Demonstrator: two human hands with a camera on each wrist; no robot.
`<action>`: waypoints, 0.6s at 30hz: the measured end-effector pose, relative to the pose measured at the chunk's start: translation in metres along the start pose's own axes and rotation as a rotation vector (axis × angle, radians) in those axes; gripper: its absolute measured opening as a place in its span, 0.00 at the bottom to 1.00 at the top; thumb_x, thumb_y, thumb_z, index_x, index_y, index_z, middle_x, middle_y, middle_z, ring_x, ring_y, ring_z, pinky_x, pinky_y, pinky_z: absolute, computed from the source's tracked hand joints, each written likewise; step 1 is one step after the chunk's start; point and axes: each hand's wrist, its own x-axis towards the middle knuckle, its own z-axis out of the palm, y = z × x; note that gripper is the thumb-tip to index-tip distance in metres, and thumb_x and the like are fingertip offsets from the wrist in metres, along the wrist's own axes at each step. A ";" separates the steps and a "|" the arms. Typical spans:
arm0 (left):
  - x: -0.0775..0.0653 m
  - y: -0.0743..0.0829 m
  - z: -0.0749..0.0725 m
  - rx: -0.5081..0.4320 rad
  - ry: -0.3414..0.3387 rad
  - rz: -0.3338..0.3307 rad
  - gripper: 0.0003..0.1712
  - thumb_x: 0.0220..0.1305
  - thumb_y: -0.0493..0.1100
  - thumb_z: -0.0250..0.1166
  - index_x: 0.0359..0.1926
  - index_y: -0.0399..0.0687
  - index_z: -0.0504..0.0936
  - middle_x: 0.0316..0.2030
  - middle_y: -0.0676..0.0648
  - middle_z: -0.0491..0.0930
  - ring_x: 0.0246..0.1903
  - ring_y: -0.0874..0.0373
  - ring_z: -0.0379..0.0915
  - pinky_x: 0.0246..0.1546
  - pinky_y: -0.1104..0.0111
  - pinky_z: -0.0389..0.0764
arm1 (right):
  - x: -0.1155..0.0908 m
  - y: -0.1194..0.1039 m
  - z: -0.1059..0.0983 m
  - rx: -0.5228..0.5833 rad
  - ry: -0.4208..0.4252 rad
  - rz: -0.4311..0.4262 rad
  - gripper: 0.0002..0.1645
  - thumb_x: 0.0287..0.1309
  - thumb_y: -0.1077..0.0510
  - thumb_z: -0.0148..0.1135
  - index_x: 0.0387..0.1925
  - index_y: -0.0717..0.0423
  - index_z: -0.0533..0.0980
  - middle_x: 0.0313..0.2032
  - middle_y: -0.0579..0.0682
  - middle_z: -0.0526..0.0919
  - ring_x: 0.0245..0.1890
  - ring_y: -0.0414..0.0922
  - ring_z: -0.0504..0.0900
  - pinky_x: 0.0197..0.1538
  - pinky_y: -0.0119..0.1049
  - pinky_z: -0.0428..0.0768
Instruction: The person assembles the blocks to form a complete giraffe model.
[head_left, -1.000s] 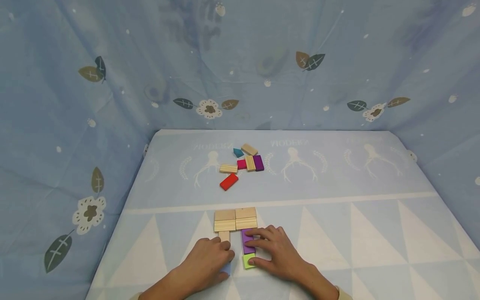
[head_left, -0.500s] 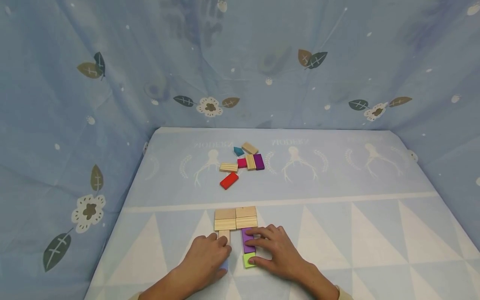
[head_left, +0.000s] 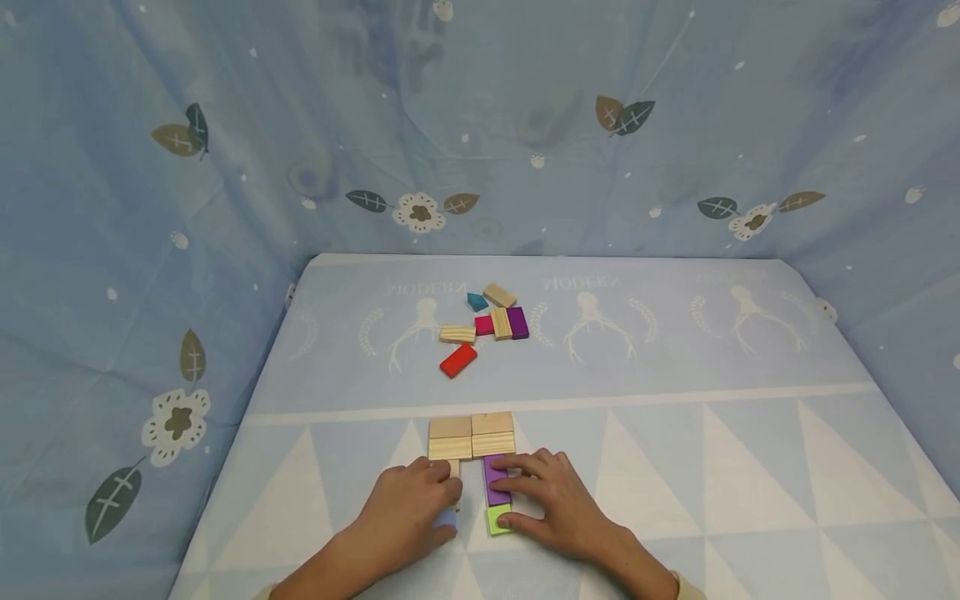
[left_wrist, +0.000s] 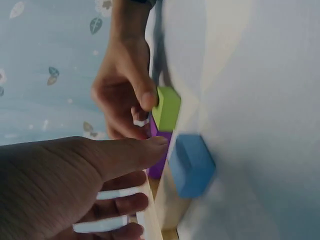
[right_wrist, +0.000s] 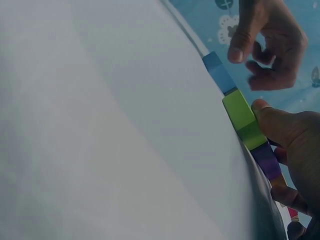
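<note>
Wooden blocks form an arch lying on the table in the head view. Two plain blocks, a left one [head_left: 450,437] and a right one [head_left: 492,434], make its far end. The right leg is a purple block [head_left: 495,481] and a lime-green block [head_left: 497,519]; my right hand [head_left: 558,504] rests its fingertips on the purple and its thumb against the green. Over the left leg, a partly hidden plain block and a blue block [left_wrist: 192,166], hovers my left hand [head_left: 405,506]. Its fingers are loosely bent, holding nothing; in the right wrist view it looks apart from the blue block.
Toward the back lies a loose group of blocks: a red one [head_left: 458,361], a pink one [head_left: 483,325], a dark purple one [head_left: 517,322], a teal one [head_left: 476,302] and several plain ones [head_left: 457,334]. Patterned blue cloth walls [head_left: 480,125] stand behind and at the sides.
My left hand has shifted a little forward and left, covering more of the plain block in the left leg. My right hand stays in place on the purple and green blocks.
</note>
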 end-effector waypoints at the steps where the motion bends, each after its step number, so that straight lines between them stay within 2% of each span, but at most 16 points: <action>1: 0.000 -0.002 0.000 -0.009 0.018 -0.007 0.22 0.40 0.57 0.81 0.33 0.55 0.83 0.31 0.57 0.76 0.32 0.58 0.71 0.23 0.68 0.70 | 0.000 0.000 0.000 0.000 -0.001 -0.001 0.22 0.53 0.39 0.71 0.49 0.38 0.84 0.59 0.35 0.75 0.46 0.36 0.72 0.41 0.32 0.62; 4: -0.001 -0.005 -0.001 -0.015 0.044 -0.035 0.28 0.41 0.58 0.80 0.43 0.52 0.85 0.42 0.55 0.82 0.38 0.56 0.72 0.28 0.67 0.71 | 0.001 0.000 -0.001 0.001 0.012 -0.026 0.22 0.53 0.39 0.72 0.49 0.39 0.84 0.59 0.36 0.76 0.46 0.37 0.73 0.41 0.32 0.62; 8: -0.003 -0.004 0.000 -0.019 0.049 -0.063 0.33 0.44 0.59 0.79 0.51 0.51 0.85 0.51 0.53 0.83 0.42 0.55 0.73 0.30 0.66 0.71 | 0.002 0.000 -0.002 0.000 0.030 -0.063 0.22 0.53 0.40 0.72 0.49 0.40 0.83 0.58 0.39 0.77 0.45 0.38 0.74 0.41 0.33 0.63; 15: -0.005 -0.004 0.008 -0.073 0.059 -0.092 0.24 0.40 0.54 0.81 0.42 0.54 0.89 0.49 0.54 0.84 0.38 0.56 0.73 0.28 0.66 0.69 | 0.001 0.000 -0.003 0.001 0.024 -0.064 0.22 0.54 0.40 0.71 0.50 0.40 0.83 0.58 0.40 0.77 0.46 0.39 0.73 0.41 0.33 0.63; 18: -0.005 -0.005 0.012 -0.115 0.065 -0.115 0.23 0.40 0.52 0.81 0.41 0.55 0.90 0.48 0.55 0.84 0.37 0.57 0.72 0.28 0.67 0.68 | 0.001 -0.001 -0.003 0.000 0.018 -0.057 0.22 0.54 0.40 0.71 0.50 0.40 0.83 0.58 0.40 0.77 0.46 0.39 0.73 0.42 0.33 0.63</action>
